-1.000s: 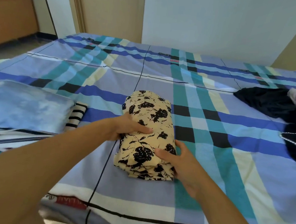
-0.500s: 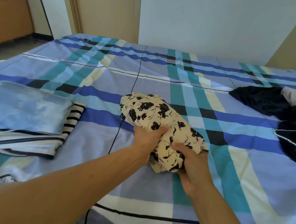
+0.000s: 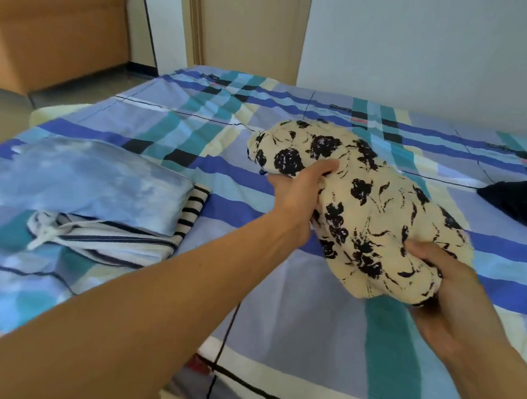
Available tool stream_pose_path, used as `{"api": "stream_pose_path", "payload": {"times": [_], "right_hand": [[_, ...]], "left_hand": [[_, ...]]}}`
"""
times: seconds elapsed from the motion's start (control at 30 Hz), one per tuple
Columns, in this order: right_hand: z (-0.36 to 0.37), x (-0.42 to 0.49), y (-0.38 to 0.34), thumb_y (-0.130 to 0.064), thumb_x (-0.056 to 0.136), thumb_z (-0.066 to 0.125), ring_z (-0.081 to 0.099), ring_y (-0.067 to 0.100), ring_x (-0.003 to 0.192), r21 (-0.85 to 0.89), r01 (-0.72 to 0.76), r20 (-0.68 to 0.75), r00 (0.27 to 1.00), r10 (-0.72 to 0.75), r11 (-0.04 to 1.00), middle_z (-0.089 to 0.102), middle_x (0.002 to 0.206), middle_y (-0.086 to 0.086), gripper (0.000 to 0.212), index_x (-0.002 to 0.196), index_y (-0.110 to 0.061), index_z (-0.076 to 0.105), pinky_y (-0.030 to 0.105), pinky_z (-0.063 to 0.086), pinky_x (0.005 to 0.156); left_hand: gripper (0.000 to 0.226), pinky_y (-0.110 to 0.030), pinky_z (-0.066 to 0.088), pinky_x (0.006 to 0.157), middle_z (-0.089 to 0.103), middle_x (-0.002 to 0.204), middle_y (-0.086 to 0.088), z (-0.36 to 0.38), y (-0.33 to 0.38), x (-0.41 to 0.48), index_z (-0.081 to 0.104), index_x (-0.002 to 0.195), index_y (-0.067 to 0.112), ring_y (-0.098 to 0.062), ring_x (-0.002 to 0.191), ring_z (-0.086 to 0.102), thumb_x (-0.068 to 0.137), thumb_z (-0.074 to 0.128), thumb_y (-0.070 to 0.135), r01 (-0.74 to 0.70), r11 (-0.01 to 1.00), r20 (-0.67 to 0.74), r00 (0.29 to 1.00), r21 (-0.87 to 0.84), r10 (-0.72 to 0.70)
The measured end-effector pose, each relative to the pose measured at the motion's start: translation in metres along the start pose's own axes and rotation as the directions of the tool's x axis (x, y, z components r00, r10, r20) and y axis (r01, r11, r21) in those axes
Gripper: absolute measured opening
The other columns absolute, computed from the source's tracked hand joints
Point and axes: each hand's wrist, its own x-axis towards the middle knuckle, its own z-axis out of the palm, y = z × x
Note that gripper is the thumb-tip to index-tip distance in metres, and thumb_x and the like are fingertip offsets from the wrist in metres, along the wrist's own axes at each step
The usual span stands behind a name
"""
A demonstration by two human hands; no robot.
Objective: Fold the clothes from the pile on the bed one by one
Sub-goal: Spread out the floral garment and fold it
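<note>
Lifted from the middle of the bed since half a second ago, the folded floral garment (image 3: 375,212) now sits right of centre in the head view, carried toward the stack on the left. It is a cream bundle with black flower prints, lying slantwise from upper left to lower right, and it seems to hang clear of the bed (image 3: 295,318) with its plaid sheet.

Both hands are clamped on the bundle, well apart from each other. The left hand (image 3: 296,195) grips its left side near the far end, thumb on top and fingers hidden underneath. The right hand (image 3: 454,291) holds the near, lower end from below at the lower right, thumb pressed into the cloth. The garment thus spans the gap between the two hands.

At the left of the frame a folded pale blue garment (image 3: 81,179) rests on top of a folded striped garment (image 3: 114,242), both on the bed and apart from the left hand. Dark clothes (image 3: 521,202) lie at the right edge. A brown sofa (image 3: 56,29) stands at the upper left beyond the bed
</note>
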Motion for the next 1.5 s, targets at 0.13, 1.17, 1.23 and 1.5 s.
{"api": "stream_pose_path", "payload": {"times": [0.13, 1.17, 1.23, 1.5], "right_hand": [[0.054, 0.032, -0.018, -0.01, 0.089, 0.061, 0.071, 0.021, 0.107, -0.027, -0.03, 0.124, 0.992, 0.033, 0.999, 0.074, 0.117, 0.003, 0.043, 0.131, -0.019, 0.064, 0.031, 0.061, 0.071], [0.315, 0.069, 0.094, -0.034, 0.079, 0.074, 0.03, 0.027, 0.142, -0.693, 0.487, 0.525, 0.846, -0.092, 0.531, 0.022, 0.153, 0.004, 0.104, 0.158, -0.026, 0.007, 0.05, 0.033, 0.114], [0.329, 0.069, 0.093, -0.047, 0.087, 0.065, 0.026, 0.025, 0.146, -0.647, 0.642, 0.67, 0.737, -0.096, 0.412, 0.023, 0.158, 0.003, 0.086, 0.157, -0.026, 0.019, 0.051, 0.026, 0.118], [0.321, 0.079, 0.145, -0.086, 0.076, 0.048, 0.037, 0.022, 0.142, -0.663, 0.718, 0.748, 0.648, 0.143, 0.212, 0.038, 0.156, -0.004, 0.092, 0.153, -0.041, 0.024, 0.052, 0.03, 0.114]], "left_hand": [[0.073, -0.039, 0.062, 0.072, 0.07, 0.114, -0.01, -0.032, 0.071, 0.004, 0.045, 0.127, 0.014, -0.025, 0.097, 0.071, 0.066, 0.085, 0.023, -0.203, 0.979, -0.148, 0.968, 0.014, 0.202], [0.08, -0.049, 0.03, 0.115, 0.046, 0.151, -0.001, -0.276, 0.253, 0.024, 0.049, 0.144, 0.028, -0.022, 0.141, 0.037, 0.083, 0.029, 0.075, -0.166, -0.503, 0.335, 0.904, 0.848, 0.267], [0.083, -0.043, 0.034, 0.112, 0.05, 0.147, 0.0, -0.288, 0.248, 0.03, 0.046, 0.146, 0.028, -0.022, 0.137, 0.043, 0.083, 0.03, 0.08, -0.151, -0.478, 0.285, 0.932, 0.865, 0.223], [0.075, -0.041, 0.037, 0.109, 0.054, 0.138, 0.01, -0.347, 0.186, 0.027, 0.043, 0.143, 0.039, -0.014, 0.129, 0.046, 0.083, 0.033, 0.082, -0.197, -0.228, 0.265, 0.909, 0.954, 0.322]]}}
